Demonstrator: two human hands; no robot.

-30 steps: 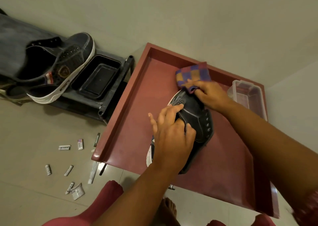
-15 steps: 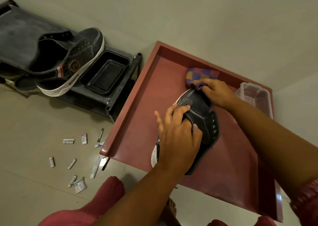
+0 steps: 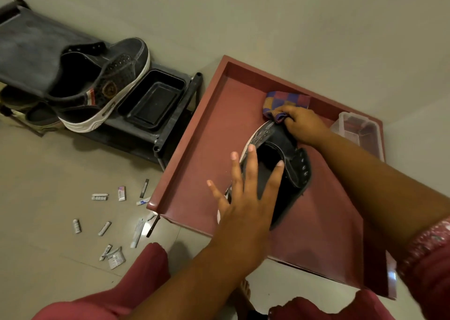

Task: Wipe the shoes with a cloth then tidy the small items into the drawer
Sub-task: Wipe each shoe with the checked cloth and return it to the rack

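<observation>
Lying on the red worktop (image 3: 214, 129): black sneaker (image 3: 280, 164). Right hand (image 3: 303, 125) pinching checkered cloth (image 3: 285, 101) in its grip at the sneaker's toe; left hand (image 3: 246, 198) hovering over the sneaker, fingers spread wide.

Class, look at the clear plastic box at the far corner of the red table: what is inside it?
The clear box looks empty: only the red table shows through its walls. The right forearm covers its near corner, so that part cannot be checked.

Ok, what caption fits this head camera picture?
Right hand wipes the black shoe with a checked cloth while the left hand spreads open.
</observation>
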